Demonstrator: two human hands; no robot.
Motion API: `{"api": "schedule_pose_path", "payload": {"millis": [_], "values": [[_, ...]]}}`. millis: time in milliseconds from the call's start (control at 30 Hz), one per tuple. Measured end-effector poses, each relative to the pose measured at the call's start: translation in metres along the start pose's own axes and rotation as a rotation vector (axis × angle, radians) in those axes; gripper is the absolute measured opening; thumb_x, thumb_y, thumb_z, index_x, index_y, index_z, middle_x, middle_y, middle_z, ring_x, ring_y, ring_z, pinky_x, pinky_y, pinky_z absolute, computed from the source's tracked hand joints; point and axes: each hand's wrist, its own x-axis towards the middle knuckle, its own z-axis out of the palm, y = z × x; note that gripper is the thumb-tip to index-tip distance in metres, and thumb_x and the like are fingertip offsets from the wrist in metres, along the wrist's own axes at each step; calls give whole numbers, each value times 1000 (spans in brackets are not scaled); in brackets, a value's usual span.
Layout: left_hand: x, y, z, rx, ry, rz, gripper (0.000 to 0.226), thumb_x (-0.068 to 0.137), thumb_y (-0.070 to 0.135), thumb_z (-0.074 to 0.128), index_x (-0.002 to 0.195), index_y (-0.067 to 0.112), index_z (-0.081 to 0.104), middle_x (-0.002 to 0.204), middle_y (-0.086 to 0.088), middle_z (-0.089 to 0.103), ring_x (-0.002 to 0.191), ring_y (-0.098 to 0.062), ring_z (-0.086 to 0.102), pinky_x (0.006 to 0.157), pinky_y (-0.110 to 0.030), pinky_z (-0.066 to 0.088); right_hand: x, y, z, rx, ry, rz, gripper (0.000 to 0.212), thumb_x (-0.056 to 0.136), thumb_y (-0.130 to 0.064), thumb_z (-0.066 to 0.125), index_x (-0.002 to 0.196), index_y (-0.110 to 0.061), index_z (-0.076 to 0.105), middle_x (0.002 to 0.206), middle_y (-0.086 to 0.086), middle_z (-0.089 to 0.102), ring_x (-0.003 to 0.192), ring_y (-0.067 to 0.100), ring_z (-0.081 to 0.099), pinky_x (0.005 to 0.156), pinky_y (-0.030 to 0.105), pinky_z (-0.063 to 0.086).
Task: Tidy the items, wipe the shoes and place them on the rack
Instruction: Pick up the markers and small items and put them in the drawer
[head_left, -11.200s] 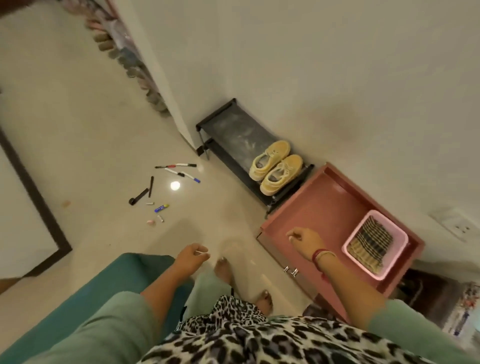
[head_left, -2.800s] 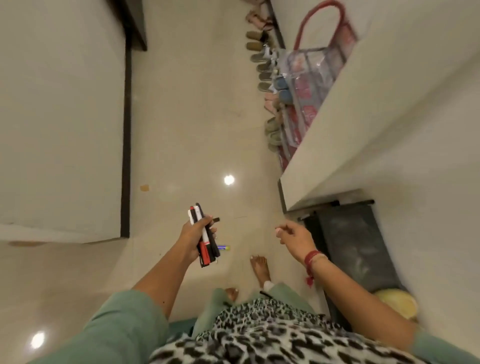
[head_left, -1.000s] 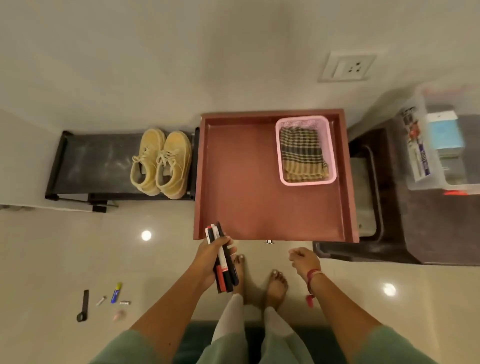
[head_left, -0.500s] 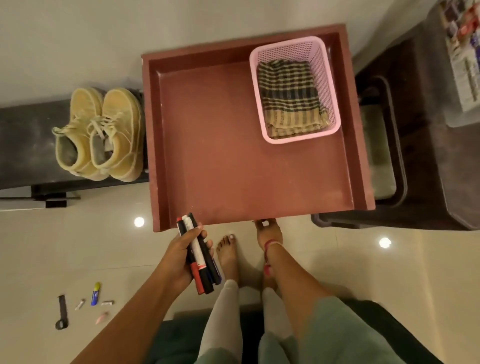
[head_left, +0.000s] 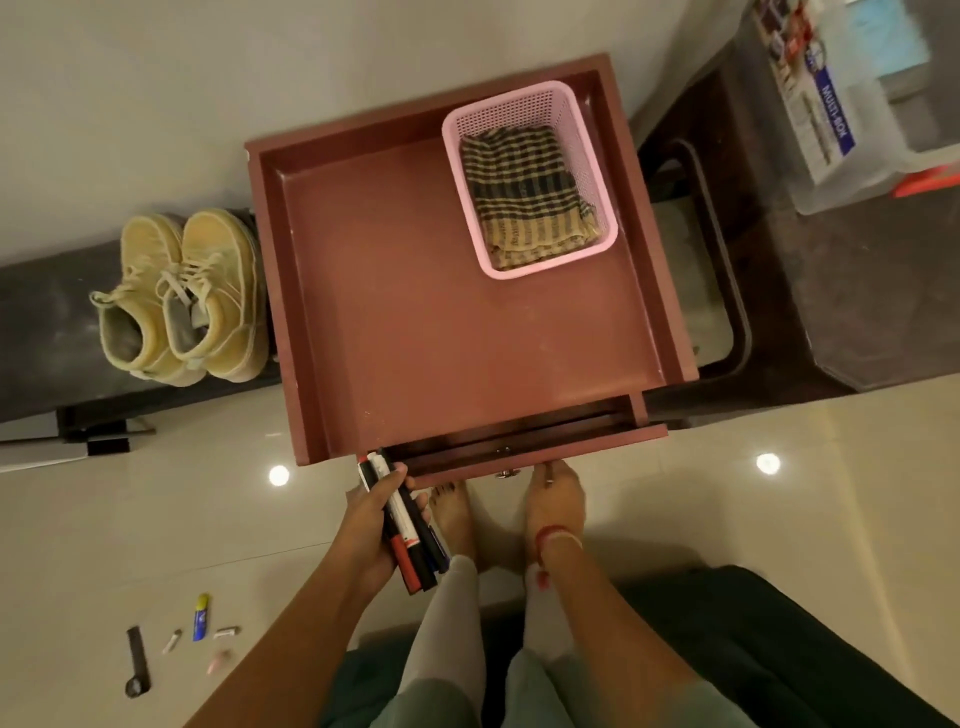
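Plastic markers (head_left: 402, 519), light, stiff, slick: L hand (head_left: 370, 526) fingers curled round bundle mid-barrel. R hand (head_left: 553, 501) at drawer (head_left: 597, 440) front, grip unclear.

Lower centre: left grip (head_left: 371, 525) holds a bundle of markers (head_left: 402, 519); right grip (head_left: 553, 501) touches the slightly open drawer front (head_left: 519, 457).

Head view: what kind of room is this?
Probably a home entryway or hallway: a low black shoe rack holding yellow shoes, beside a red drawer cabinet on glossy tiled floor.
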Motion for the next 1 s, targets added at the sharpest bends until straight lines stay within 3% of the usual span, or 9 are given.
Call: {"api": "schedule_pose_path", "payload": {"millis": [133, 233, 333, 500, 700, 767, 833, 900, 1000], "values": [[-8, -10, 0, 29, -25, -30, 10, 90, 13, 61, 100, 11, 59, 74, -5, 61, 63, -18, 59, 66, -34, 52, -26, 16, -48, -253, 138, -296, 16, 95, -27, 51, 107, -19, 57, 106, -1, 57, 99, 11, 51, 95, 26, 42], [-17, -12, 4, 33, -77, -40, 16, 84, 7, 60, 99, 12, 63, 75, -6, 60, 65, -19, 59, 65, -34, 53, -20, 23, -66, -605, 4, -469, 42, 97, -34, 44, 137, -22, 42, 143, 4, 42, 135, 23, 34, 113, 34, 21], [-23, -11, 7, 28, -146, -54, 16, 88, 10, 57, 102, 11, 64, 78, -6, 62, 67, -18, 61, 66, -33, 53, -12, 27, -72, -909, -154, -535, 51, 100, -40, 28, 148, -23, 21, 156, 3, 20, 146, 24, 7, 116, 40, -3], [-19, -6, 15, -1, -247, -54, 28, 87, 3, 41, 105, 8, 62, 81, -6, 59, 70, -18, 59, 67, -33, 55, -16, 19, -73, -918, -98, -516, 41, 96, -47, 34, 126, -25, 50, 130, -1, 54, 131, 20, 40, 117, 41, 13], [-7, -8, 25, 56, -226, -99, 33, 87, 0, 42, 109, 9, 64, 85, -4, 63, 79, -18, 64, 77, -35, 55, -18, 16, -80, -1045, -214, -402, 32, 95, -43, 39, 112, -25, 58, 117, -2, 61, 118, 21, 53, 116, 47, 17], [-2, -11, 26, 91, -201, -95, 30, 90, 1, 46, 112, 9, 65, 90, -4, 67, 85, -19, 67, 77, -35, 56, -20, 11, -79, -922, -232, -387, 24, 95, -40, 45, 107, -24, 59, 110, -2, 63, 112, 20, 57, 113, 43, 27], [3, -14, 26, 96, -191, -86, 26, 92, 2, 50, 112, 9, 65, 95, -5, 69, 89, -19, 69, 75, -34, 57, -27, 1, -72, -565, -281, -322, 19, 94, -36, 50, 100, -21, 59, 101, -2, 63, 100, 17, 60, 94, 31, 43], [6, -17, 24, 101, -200, -81, 23, 93, 2, 53, 111, 10, 65, 101, -5, 71, 95, -18, 70, 73, -32, 57, -39, -15, -61, -195, -389, -227, 19, 91, -35, 56, 96, -17, 61, 95, -2, 63, 92, 13, 59, 81, 24, 46], [8, -21, 21, 126, -227, -87, 26, 91, 4, 57, 116, 10, 64, 113, -7, 71, 103, -20, 68, 80, -34, 55, -59, -29, -39, 44, -546, -166, 22, 85, -33, 66, 96, -15, 63, 95, -2, 65, 93, 13, 61, 82, 27, 51]]}}
